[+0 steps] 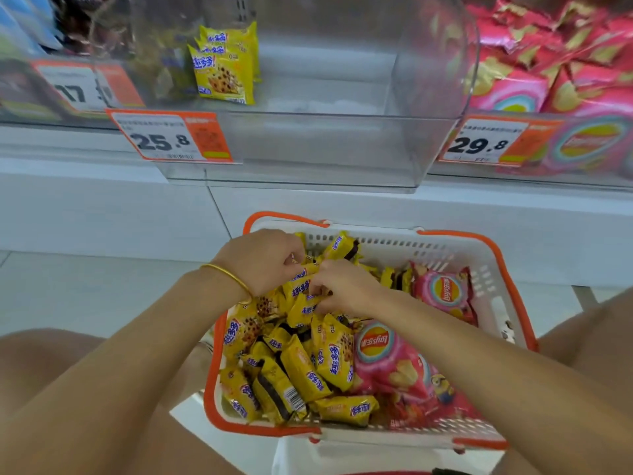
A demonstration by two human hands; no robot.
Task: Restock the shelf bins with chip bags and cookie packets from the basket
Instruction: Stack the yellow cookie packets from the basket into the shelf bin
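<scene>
Step in hand: gathering. My left hand [260,262] and right hand [344,289], fingers curled, pinch yellow cookie packets [299,286] atop the basket [376,242] pile. Next: lift the bunch into the near-empty clear bin [325,156] above.

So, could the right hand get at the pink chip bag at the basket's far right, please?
Probably yes: the chip bag lies uncovered on top, close to the right hand. That hand is pinching a cookie packet, though, so it would need to let go first.
</scene>
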